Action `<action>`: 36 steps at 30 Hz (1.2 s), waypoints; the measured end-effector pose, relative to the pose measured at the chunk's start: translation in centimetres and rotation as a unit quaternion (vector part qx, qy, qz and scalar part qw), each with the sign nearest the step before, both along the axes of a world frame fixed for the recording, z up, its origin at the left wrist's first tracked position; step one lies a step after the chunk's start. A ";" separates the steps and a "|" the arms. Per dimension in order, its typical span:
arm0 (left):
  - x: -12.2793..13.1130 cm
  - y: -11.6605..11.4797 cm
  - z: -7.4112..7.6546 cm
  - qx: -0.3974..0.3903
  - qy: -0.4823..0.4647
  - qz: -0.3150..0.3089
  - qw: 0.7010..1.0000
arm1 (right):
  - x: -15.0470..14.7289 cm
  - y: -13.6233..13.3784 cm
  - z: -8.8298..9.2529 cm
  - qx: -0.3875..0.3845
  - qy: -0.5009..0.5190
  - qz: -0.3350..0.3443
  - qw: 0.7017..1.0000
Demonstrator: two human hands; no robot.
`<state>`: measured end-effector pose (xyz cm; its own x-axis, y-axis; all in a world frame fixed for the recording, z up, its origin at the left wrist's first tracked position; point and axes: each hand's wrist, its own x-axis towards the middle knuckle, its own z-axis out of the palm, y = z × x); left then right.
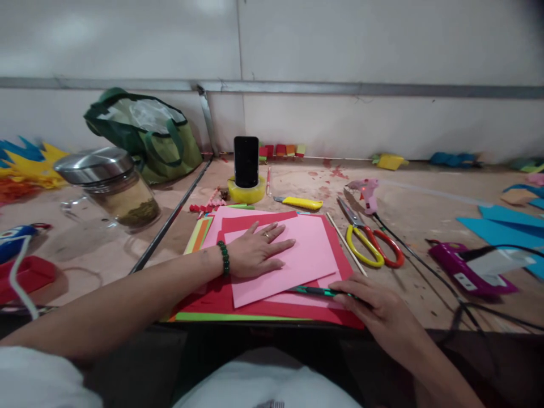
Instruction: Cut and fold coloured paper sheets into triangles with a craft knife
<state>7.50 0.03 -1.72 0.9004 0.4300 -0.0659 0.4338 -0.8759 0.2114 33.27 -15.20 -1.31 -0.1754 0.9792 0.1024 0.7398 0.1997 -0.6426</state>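
Note:
My left hand lies flat with fingers spread on a pink paper sheet, a green bead bracelet at its wrist. In my right hand is a slim black-and-green utility knife, held at the sheet's lower edge. Its tip seems to sit beneath that edge and is hidden. Under the pink sheet are red paper and more coloured sheets, with a green edge showing at the front. A thin wooden stick rests along the stack's right side.
Scissors, a pink glue gun and a purple power strip lie to the right. Behind the paper are a yellow cutter and a phone on a tape roll. A glass jar and green bag stand left.

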 end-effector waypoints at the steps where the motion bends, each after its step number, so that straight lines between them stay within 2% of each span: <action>1: 0.4 0.2 0.0 0.002 -0.002 0.000 1.000 | 0.3 0.1 -0.1 0.010 -0.005 -0.011 1.000; 5: 0.9 0.7 0.5 -0.002 -0.009 0.008 1.000 | 1.0 0.3 -0.5 0.028 -0.017 -0.031 0.999; 9: -0.7 0.5 1.0 -0.021 -0.003 0.008 1.000 | 1.0 0.3 -0.8 0.022 -0.019 -0.034 0.999; 14: -2.3 0.1 0.5 -0.008 0.006 0.007 1.000 | 0.4 0.7 -0.9 0.022 -0.019 -0.031 0.999; 22: -2.2 0.1 0.0 -0.007 -0.009 0.007 1.000 | 0.5 0.1 -0.2 -0.013 -0.028 0.001 1.000; 36: -2.2 0.1 0.1 -0.009 -0.019 0.006 1.000 | -2.2 0.2 0.1 -0.008 -0.019 0.032 0.999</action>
<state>5.28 0.16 -1.58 0.8973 0.4397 -0.0390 0.4353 -0.8668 0.2432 31.02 -15.03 -1.23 -0.2417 0.9672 0.0780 0.7495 0.2371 -0.6181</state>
